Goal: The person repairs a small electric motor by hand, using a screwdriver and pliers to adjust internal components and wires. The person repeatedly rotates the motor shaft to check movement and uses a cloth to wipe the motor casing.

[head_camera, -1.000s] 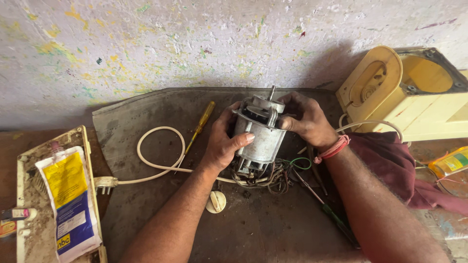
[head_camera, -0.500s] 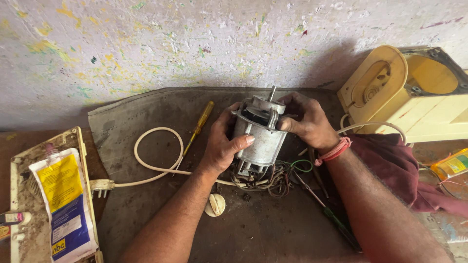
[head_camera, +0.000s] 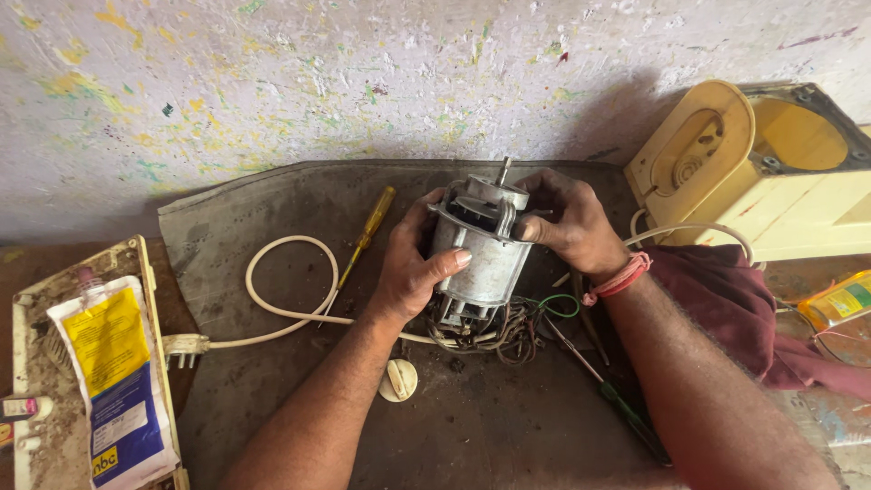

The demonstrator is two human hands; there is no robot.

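A grey metal electric motor (head_camera: 481,249) with a short shaft on top stands tilted on a dark mat (head_camera: 272,209). My left hand (head_camera: 408,268) wraps its left side, thumb across the housing. My right hand (head_camera: 567,222) grips the upper right of the motor near the shaft end; a red band sits on that wrist. A tangle of thin wires (head_camera: 508,331) spills from the motor's lower end onto the mat.
A yellow-handled screwdriver (head_camera: 367,234) lies left of the motor, beside a looped white cord (head_camera: 272,304) with its plug (head_camera: 184,347). A green-handled screwdriver (head_camera: 617,408) lies right. A cream appliance housing (head_camera: 753,172), maroon cloth (head_camera: 726,299), round cream knob (head_camera: 397,379) and a tray with a yellow-blue pouch (head_camera: 109,381) surround.
The view has shifted slightly left and down. Both hands keep hold of the motor, which stays in nearly the same place.
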